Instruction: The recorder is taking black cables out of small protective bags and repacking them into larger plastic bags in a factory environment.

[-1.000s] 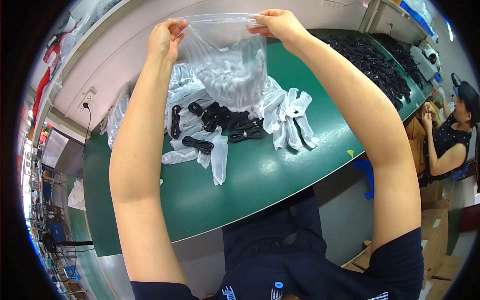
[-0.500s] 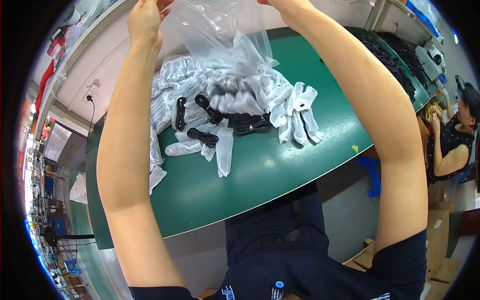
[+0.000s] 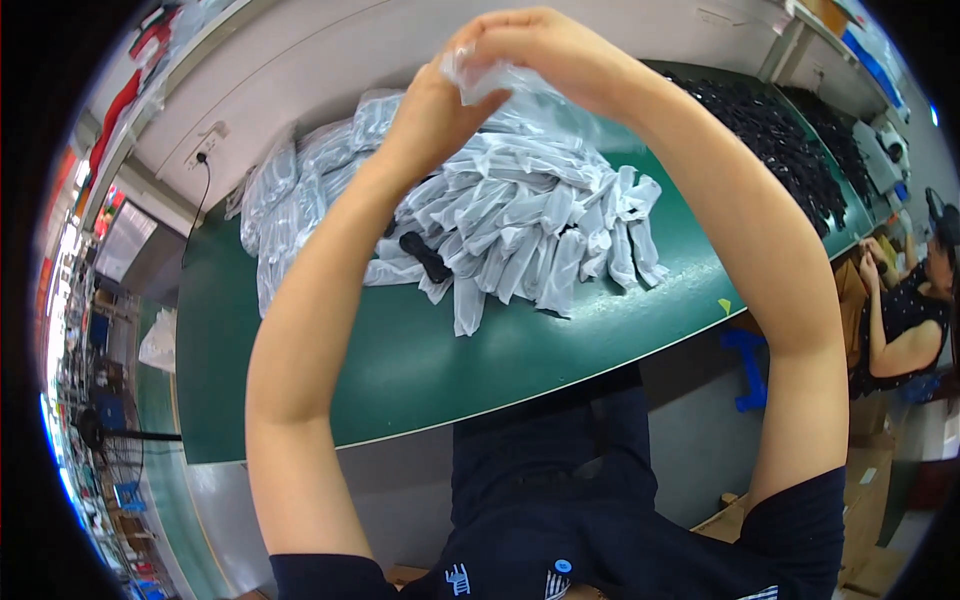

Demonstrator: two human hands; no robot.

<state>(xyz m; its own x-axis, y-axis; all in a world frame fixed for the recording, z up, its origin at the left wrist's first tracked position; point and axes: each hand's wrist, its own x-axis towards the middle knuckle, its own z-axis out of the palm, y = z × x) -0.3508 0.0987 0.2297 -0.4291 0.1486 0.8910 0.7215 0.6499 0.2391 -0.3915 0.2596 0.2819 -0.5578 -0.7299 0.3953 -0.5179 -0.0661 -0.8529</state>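
Both hands meet above the far side of a green table, around the bunched clear plastic bag (image 3: 478, 78). My left hand (image 3: 437, 108) is closed around its lower left side, thumb pointing right. From the right, my right hand (image 3: 535, 48) curls over the top of the bag, its fingertips partly hidden. Below them lies a heap of cables in frosted white sleeves (image 3: 530, 205), fanned toward the front. A bare coiled black cable (image 3: 425, 257) lies at the heap's front left. My left forearm hides part of the heap.
More sleeved bundles (image 3: 290, 195) are piled on the table (image 3: 400, 405) at the left. Loose black cables (image 3: 765, 150) cover the far right. A co-worker (image 3: 910, 300) sits beyond the right end. A wall socket with a plugged-in cord (image 3: 203, 158) is at the back left.
My hands were apart, stretching the bag's mouth; now they are together with the bag bunched between them. More sleeved cables lie spread on the heap, covering most of the bare black ones.
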